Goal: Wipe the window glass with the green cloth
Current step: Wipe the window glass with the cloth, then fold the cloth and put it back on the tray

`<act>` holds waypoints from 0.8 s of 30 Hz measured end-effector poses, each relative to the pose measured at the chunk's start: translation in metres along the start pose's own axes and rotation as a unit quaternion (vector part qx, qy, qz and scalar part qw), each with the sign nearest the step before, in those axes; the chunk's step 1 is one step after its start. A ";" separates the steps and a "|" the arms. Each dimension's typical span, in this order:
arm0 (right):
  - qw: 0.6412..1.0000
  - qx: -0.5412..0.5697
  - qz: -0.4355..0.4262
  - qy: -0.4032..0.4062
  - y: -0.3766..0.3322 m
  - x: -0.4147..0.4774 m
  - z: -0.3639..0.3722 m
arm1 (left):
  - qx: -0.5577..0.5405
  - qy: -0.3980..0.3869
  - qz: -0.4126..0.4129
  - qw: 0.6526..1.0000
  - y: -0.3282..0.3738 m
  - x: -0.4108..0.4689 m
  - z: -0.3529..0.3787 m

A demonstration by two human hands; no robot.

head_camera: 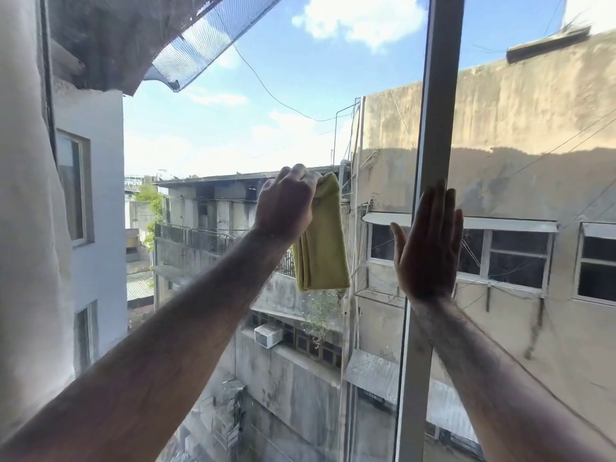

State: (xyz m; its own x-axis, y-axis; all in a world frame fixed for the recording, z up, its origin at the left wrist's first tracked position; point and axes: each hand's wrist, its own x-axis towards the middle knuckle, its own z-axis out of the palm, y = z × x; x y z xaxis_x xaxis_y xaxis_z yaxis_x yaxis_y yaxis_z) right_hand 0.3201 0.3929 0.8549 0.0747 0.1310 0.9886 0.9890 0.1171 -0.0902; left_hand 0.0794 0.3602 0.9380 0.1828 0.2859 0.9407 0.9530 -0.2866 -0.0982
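My left hand [286, 203] is closed around the top of a folded yellow-green cloth [321, 248], which hangs straight down in front of the window glass [266, 95] near the middle of the view. Whether the cloth touches the glass I cannot tell. My right hand [428, 245] is flat, fingers together and pointing up, pressed against the grey vertical window frame [440, 111] and the pane just right of it. Both forearms reach up from the bottom corners.
A pale curtain [30, 228] hangs along the left edge. Through the glass are weathered buildings, a torn net overhead at the upper left, a slack cable and blue sky. A second pane [533, 128] lies right of the frame.
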 end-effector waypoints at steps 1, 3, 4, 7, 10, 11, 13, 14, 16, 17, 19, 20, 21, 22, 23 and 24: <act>1.000 0.002 0.001 0.000 0.000 0.000 0.000 | 0.002 -0.003 0.005 1.000 0.001 0.001 -0.003; 1.000 0.009 0.005 0.000 -0.001 0.000 0.000 | -0.003 -0.013 0.004 1.000 0.003 0.001 -0.008; 1.000 0.014 0.007 -0.003 0.000 0.000 -0.001 | -0.012 -0.017 -0.003 1.000 0.003 -0.001 -0.010; 0.999 0.030 0.005 -0.017 -0.001 0.000 -0.007 | -0.059 -0.036 -0.040 0.997 0.003 -0.005 -0.020; 0.995 0.087 0.023 -0.038 -0.007 0.002 -0.023 | -0.099 -0.071 -0.075 0.990 0.001 -0.010 -0.035; 0.992 0.114 0.019 -0.045 -0.011 0.004 -0.032 | -0.120 -0.079 -0.087 0.986 -0.001 -0.012 -0.042; 0.985 0.152 -0.046 -0.061 -0.022 0.004 -0.048 | -0.180 -0.083 -0.120 0.973 -0.005 -0.016 -0.052; 0.976 0.183 -0.079 -0.085 -0.027 0.004 -0.054 | -0.207 -0.083 -0.139 0.965 -0.007 -0.016 -0.056; 0.940 0.289 -0.048 -0.175 -0.043 0.005 -0.069 | -0.254 -0.083 -0.189 0.945 -0.010 -0.018 -0.067; 0.917 0.338 0.007 -0.214 -0.051 0.006 -0.077 | -0.281 -0.084 -0.219 0.931 -0.011 -0.020 -0.072; 0.866 0.410 0.123 -0.257 -0.061 0.007 -0.087 | -0.339 -0.093 -0.284 0.892 -0.015 -0.029 -0.079; 0.830 0.457 0.177 -0.266 -0.062 0.005 -0.089 | -0.367 -0.101 -0.314 0.870 -0.017 -0.038 -0.082; 0.784 0.508 0.227 -0.275 -0.063 0.002 -0.091 | -0.398 -0.110 -0.339 0.845 -0.019 -0.047 -0.084; 0.730 0.555 0.277 -0.286 -0.064 -0.003 -0.093 | -0.430 -0.120 -0.360 0.819 -0.020 -0.058 -0.086; 0.686 0.584 0.317 -0.298 -0.064 -0.011 -0.095 | -0.461 -0.132 -0.382 0.790 -0.021 -0.071 -0.089; 0.655 0.599 0.342 -0.309 -0.065 -0.020 -0.095 | -0.495 -0.143 -0.404 0.756 -0.021 -0.084 -0.092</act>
State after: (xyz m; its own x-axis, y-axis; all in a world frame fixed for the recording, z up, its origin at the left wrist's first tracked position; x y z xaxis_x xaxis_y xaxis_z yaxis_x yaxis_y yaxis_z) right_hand 0.2667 0.2892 0.8528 0.0162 0.8863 0.4628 -0.0853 0.4624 -0.8825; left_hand 0.0217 0.2581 0.8907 -0.1834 0.8787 0.4406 0.1595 -0.4157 0.8954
